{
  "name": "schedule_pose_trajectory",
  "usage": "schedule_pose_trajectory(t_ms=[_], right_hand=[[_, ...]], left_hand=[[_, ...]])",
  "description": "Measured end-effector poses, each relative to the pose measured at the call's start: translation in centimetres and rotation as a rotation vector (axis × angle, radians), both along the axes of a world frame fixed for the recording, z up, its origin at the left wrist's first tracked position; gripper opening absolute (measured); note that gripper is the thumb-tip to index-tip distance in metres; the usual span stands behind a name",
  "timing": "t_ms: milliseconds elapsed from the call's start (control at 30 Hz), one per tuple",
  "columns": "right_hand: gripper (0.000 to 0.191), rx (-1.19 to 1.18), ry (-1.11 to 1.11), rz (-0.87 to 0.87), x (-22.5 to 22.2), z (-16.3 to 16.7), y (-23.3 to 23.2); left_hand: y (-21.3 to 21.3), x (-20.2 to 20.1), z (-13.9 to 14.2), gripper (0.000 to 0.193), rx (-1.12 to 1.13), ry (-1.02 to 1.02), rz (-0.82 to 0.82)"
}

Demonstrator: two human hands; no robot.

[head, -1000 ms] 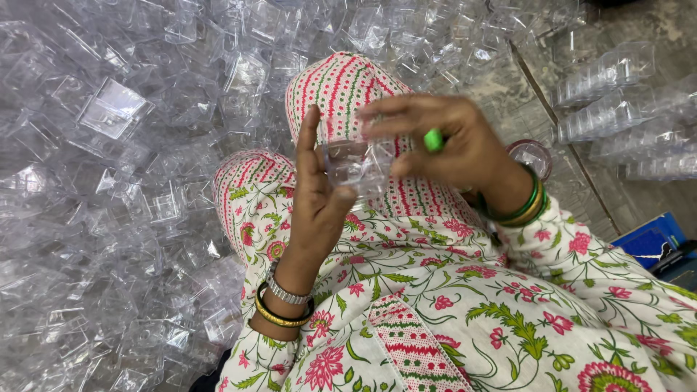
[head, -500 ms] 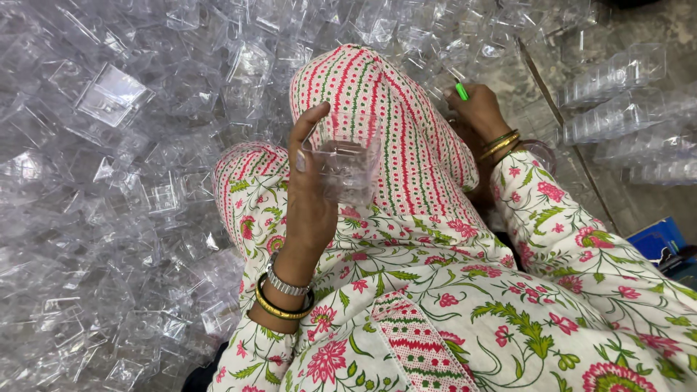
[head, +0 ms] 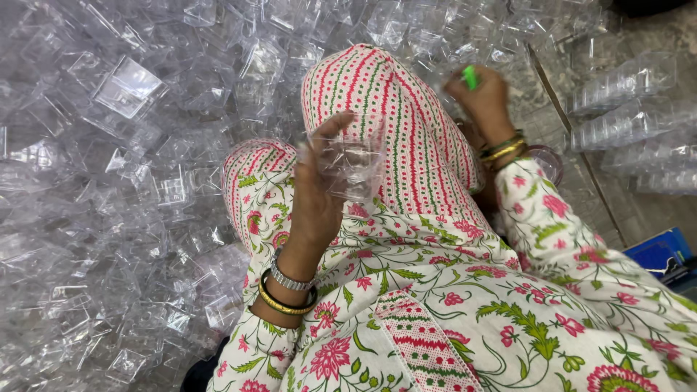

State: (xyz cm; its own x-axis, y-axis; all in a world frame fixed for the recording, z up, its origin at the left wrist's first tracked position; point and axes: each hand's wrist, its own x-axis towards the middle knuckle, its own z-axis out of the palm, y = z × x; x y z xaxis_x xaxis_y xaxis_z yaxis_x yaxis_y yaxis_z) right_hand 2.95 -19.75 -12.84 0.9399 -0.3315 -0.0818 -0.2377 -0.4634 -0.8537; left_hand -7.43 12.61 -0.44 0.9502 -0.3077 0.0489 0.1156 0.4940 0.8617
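While the left hand pinches one clear cup above the knee, the right hand closes on a green tool off to the side (cup apparently mid-job). Heaps of cups lie left, apparently waiting; stacked ones right.

I see colourless see-through plastic on the small cup and on the heap of cups around it, greyish-white glints. Small tool bright green. Trouser knee cream with red, pink and green stripes. Tunic white, pink-red flowers, green leaves. Left wrist bangles silver, black, gold; right wrist bangles gold and green. Box at the edge blue.
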Motion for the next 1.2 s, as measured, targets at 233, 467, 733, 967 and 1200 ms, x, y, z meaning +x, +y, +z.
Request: schedule_pose_trajectory(t_ms=[233,467,733,967,1200], right_hand=[[0.053,0.604,-0.501,0.420,-6.4,15.0,5.0],[0.050,0.346,-0.308,0.770,-6.4,16.5,6.0],[0.056,-0.408,-0.067,0.163,1.6,-1.4,-1.1],[0.046,-0.352,0.066,0.139,-0.1,-5.7,-2.3],[0.050,-0.394,-0.207,0.368,0.7,-3.9,-0.9]], left_hand=[[-0.4,-0.6,-0.5,0.068,0.193,-0.114,-0.054],[-0.5,-1.0,0.2,0.076,0.275,-0.244,-0.001],[-0.6,-0.7,0.6,0.069,0.276,-0.201,0.026],[-0.8,-0.9,1.4,0.070,0.455,-0.261,0.156],[-0.6,-1.1,2.6,0.078,0.704,-0.487,0.292]])
